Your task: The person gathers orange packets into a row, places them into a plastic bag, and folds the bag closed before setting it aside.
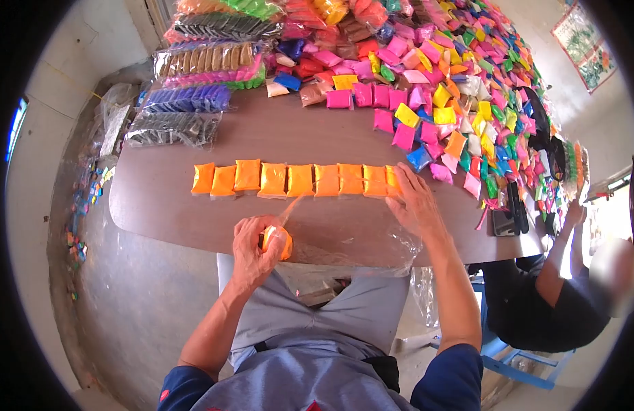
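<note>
A row of several small orange packets (272,179) lies across the brown table. My left hand (254,250) is closed round another orange packet (284,244) near the table's front edge. A strip of clear plastic film runs up from that hand toward the row. At the row's right end rests my right hand (414,205), its fingers stretched out over the last packet. Clear plastic film (372,236) spreads on the table between my hands, partly under the right one. Its outline is hard to make out.
A large heap of coloured packets (440,96) covers the back and right of the table (159,198). Filled clear bags of black packets (173,129) and other colours are stacked at the back left. A black object (515,212) lies at the right edge. Another person (543,294) sits at right.
</note>
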A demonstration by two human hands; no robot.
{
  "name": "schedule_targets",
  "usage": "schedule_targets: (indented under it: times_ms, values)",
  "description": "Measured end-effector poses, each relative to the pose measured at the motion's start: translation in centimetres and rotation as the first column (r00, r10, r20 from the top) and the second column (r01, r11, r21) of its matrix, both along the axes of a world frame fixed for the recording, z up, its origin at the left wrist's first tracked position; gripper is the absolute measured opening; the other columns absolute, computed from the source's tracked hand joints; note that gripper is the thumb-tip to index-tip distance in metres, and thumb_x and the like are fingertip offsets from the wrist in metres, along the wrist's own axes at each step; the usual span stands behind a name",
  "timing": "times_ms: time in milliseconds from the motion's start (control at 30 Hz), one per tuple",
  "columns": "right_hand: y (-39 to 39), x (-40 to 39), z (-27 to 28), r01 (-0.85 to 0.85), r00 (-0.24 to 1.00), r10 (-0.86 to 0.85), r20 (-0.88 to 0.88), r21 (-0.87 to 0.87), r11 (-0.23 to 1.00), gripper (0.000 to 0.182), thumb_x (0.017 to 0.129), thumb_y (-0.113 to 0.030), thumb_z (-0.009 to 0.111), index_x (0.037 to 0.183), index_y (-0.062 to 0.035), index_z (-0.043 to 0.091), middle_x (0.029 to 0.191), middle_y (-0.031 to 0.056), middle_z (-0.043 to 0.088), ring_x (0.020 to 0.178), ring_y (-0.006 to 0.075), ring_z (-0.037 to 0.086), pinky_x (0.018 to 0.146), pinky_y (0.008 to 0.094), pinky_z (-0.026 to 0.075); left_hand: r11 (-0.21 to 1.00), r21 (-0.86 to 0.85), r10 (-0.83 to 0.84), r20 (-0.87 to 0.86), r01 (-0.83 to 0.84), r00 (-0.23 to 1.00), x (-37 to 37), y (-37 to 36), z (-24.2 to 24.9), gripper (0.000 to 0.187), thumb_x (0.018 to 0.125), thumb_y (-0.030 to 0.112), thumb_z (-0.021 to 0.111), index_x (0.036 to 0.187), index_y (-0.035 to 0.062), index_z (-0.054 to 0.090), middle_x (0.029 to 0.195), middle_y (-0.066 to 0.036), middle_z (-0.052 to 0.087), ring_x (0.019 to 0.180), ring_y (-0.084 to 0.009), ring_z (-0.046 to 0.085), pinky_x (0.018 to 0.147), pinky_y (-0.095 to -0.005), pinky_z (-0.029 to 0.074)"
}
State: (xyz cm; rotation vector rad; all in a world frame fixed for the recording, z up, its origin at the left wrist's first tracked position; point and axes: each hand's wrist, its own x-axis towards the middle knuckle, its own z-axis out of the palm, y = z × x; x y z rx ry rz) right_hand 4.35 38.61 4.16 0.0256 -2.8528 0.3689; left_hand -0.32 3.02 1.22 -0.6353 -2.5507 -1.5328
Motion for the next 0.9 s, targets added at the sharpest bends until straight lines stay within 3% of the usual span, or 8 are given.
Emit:
schedule_targets:
  times_ms: [200, 400, 500, 600, 633, 700, 800, 900]
  values:
    - [1.2, -1.0, 0.7, -0.049, 0.994, 0.049, 0.103, -0.007, 0.999, 0.069, 0.077, -0.008, 0.071, 0.141, 0.0017, 0.046, 0.144, 0.0196, 0.05, 0.127, 0.0376, 0.051, 0.11, 0.0433, 0.043, 1.0, 0.01, 0.01, 0.004, -0.01, 1.0, 0.1, 0.2, 0.2, 0.022, 0.086, 0.026, 0.068, 0.097, 0.0077, 0.065, 0.096, -0.007, 0.067, 0.091, -0.027, 0.06, 0.098, -0.0396, 0.039]
    - [1.6, -1.2, -0.6, 0.021, 1.0, -0.021, -0.02, -0.006, 1.0, 0.062, 0.075, -0.006, 0.069, 0.134, -0.0003, 0.053, 0.132, 0.0186, 0.059, 0.117, 0.0388, 0.057, 0.102, 0.0457, 0.048, 1.0, 0.012, 0.005, 0.001, -0.005, 1.0, 0.2, 0.2, 0.5, 0.021, 0.086, 0.026, 0.068, 0.096, 0.0074, 0.065, 0.093, -0.007, 0.066, 0.089, -0.0278, 0.059, 0.097, -0.0397, 0.04]
    - [1.9, 0.6, -0.1, 0.122, 0.992, -0.123, -0.017, -0.071, 0.99, 0.056, 0.079, -0.004, 0.065, 0.134, -0.0028, 0.055, 0.123, 0.0181, 0.065, 0.106, 0.0379, 0.064, 0.095, 0.0443, 0.051, 1.0, -0.005, -0.01, 0.019, 0.01, 1.0, 0.2, 0.0, 0.3, 0.024, 0.087, 0.027, 0.068, 0.099, 0.0062, 0.065, 0.094, -0.008, 0.066, 0.092, -0.0279, 0.059, 0.098, -0.0392, 0.04]
    - [4.5, 3.2, -1.4, 0.247, 0.961, -0.276, -0.028, -0.369, 0.896, 0.047, 0.086, -0.004, 0.06, 0.133, -0.0062, 0.057, 0.114, 0.0142, 0.068, 0.094, 0.0275, 0.068, 0.084, 0.038, 0.053, 0.999, -0.027, -0.03, 0.05, 0.031, 0.998, 0.1, -0.4, 0.0, 0.029, 0.09, 0.029, 0.066, 0.104, 0.0045, 0.066, 0.097, -0.008, 0.066, 0.099, -0.0275, 0.058, 0.1, -0.0383, 0.039]
    - [3.7, 4.1, 0.5, 0.268, 0.951, -0.31, -0.023, -0.444, 0.855, 0.045, 0.088, -0.006, 0.059, 0.132, -0.0054, 0.057, 0.112, 0.0117, 0.068, 0.093, 0.0217, 0.067, 0.08, 0.0332, 0.052, 0.999, -0.027, -0.027, 0.035, 0.028, 0.999, 0.1, -0.2, 0.1, 0.028, 0.09, 0.029, 0.066, 0.104, 0.0045, 0.066, 0.097, -0.009, 0.066, 0.099, -0.0276, 0.058, 0.1, -0.0383, 0.039]
    - [2.3, 6.7, 4.8, 0.253, 0.935, -0.353, -0.03, -0.639, 0.727, 0.043, 0.088, -0.007, 0.058, 0.131, 0.0002, 0.057, 0.113, 0.011, 0.067, 0.095, 0.0177, 0.066, 0.079, 0.0297, 0.051, 0.999, -0.029, -0.022, 0.005, 0.022, 1.0, 0.0, -0.1, 0.1, 0.027, 0.089, 0.027, 0.066, 0.104, 0.0049, 0.067, 0.098, -0.009, 0.067, 0.099, -0.0281, 0.059, 0.1, -0.0386, 0.039]
    - [-1.3, 10.7, 9.5, 0.142, 0.914, -0.395, -0.097, -0.835, 0.532, 0.046, 0.086, -0.01, 0.057, 0.129, 0.0074, 0.054, 0.119, 0.0151, 0.063, 0.104, 0.0207, 0.065, 0.077, 0.0291, 0.051, 1.0, -0.029, -0.007, 0.014, 0.007, 1.0, 0.1, 0.0, 0.2, 0.025, 0.089, 0.027, 0.067, 0.103, 0.0055, 0.067, 0.098, -0.009, 0.067, 0.099, -0.0285, 0.059, 0.1, -0.0393, 0.039]
    - [-6.5, 12.9, 12.3, -0.003, 0.962, -0.231, -0.148, -0.849, 0.529, 0.048, 0.083, -0.016, 0.063, 0.126, 0.0057, 0.055, 0.113, 0.0149, 0.063, 0.104, 0.0222, 0.065, 0.086, 0.0336, 0.054, 0.999, -0.035, -0.004, 0.033, 0.005, 0.999, 0.2, 0.1, 0.3, 0.025, 0.089, 0.027, 0.067, 0.102, 0.0058, 0.067, 0.099, -0.009, 0.068, 0.099, -0.029, 0.059, 0.1, -0.0401, 0.04]
